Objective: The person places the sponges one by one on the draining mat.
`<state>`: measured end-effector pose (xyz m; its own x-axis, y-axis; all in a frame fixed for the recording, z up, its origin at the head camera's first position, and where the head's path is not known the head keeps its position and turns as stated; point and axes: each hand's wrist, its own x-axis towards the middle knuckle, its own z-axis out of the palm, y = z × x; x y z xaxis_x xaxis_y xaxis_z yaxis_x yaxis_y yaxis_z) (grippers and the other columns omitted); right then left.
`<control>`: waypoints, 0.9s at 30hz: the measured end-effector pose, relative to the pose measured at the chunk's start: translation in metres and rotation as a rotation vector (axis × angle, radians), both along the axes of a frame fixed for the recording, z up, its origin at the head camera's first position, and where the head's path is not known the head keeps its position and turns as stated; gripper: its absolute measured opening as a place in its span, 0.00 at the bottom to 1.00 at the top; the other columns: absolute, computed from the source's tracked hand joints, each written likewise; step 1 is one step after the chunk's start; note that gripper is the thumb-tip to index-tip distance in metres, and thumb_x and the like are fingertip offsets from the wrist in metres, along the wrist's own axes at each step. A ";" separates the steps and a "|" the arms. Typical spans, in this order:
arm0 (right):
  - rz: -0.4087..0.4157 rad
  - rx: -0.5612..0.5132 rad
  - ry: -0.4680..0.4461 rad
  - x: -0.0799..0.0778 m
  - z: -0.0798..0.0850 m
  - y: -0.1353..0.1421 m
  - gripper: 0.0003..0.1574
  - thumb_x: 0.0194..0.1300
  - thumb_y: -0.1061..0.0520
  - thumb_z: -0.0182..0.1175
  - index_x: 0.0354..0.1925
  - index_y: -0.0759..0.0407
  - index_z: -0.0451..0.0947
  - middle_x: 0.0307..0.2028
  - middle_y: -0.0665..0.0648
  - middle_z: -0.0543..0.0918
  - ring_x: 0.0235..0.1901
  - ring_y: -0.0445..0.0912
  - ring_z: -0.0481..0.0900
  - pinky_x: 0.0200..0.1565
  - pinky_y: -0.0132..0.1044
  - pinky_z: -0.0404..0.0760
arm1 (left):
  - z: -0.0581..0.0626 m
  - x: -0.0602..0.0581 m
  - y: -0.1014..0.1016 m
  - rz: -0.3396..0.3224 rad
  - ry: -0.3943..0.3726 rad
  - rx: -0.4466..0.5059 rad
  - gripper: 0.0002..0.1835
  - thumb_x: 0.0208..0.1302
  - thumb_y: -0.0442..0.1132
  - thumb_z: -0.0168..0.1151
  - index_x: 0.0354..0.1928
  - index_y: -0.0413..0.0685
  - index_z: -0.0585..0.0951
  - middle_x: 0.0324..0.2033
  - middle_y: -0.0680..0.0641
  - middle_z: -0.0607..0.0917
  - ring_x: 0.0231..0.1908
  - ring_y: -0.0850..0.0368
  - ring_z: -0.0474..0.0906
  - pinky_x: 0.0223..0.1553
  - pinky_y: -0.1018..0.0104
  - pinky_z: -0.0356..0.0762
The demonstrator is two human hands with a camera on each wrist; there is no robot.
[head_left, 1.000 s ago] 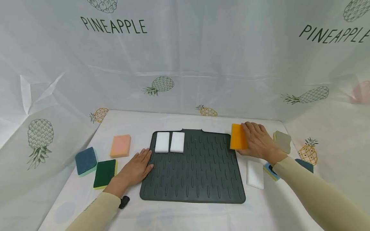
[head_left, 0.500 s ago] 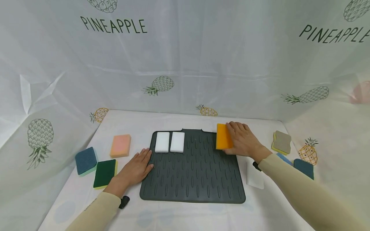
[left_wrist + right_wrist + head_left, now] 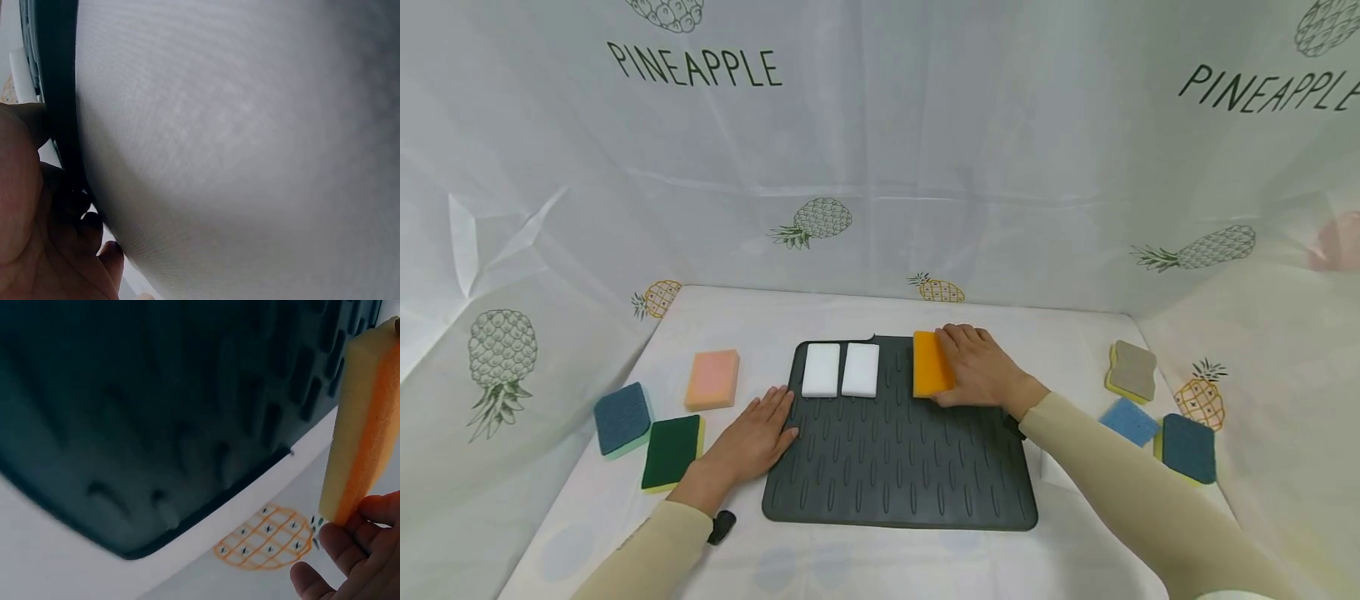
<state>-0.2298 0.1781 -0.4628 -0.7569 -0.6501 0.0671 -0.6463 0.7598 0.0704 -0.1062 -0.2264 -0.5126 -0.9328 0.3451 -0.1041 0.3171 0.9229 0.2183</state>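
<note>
My right hand (image 3: 981, 367) grips an orange sponge (image 3: 931, 365) by its ends over the upper middle of a dark grey ribbed mat (image 3: 902, 467). In the right wrist view the sponge (image 3: 362, 425) shows a pale yellow layer beside the orange one, and it is raised off the mat (image 3: 206, 456). My left hand (image 3: 752, 442) lies with fingers extended on the mat's left edge. Two white sponges (image 3: 821, 370) stand side by side at the mat's upper left, the right-hand white sponge (image 3: 861, 370) a short gap from the held one.
Left of the mat lie a pink sponge (image 3: 712, 379), a blue sponge (image 3: 623, 419) and a dark green sponge (image 3: 672, 452). On the right are a grey-beige sponge (image 3: 1132, 371), a light blue sponge (image 3: 1129, 422) and a dark blue one (image 3: 1187, 448). My right forearm mostly covers another white sponge (image 3: 1054, 472).
My right hand has carried the orange sponge leftward, from the mat's right edge to its upper middle. The sponges at right are more exposed. My left hand has stayed put.
</note>
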 end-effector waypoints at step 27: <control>-0.020 0.077 -0.196 -0.018 -0.018 -0.057 0.67 0.62 0.21 0.58 0.81 0.65 0.57 0.76 0.65 0.66 0.74 0.60 0.65 0.73 0.59 0.68 | -0.003 -0.001 -0.003 -0.004 -0.002 -0.005 0.37 0.82 0.50 0.53 0.80 0.31 0.60 0.79 0.32 0.63 0.80 0.34 0.56 0.79 0.38 0.58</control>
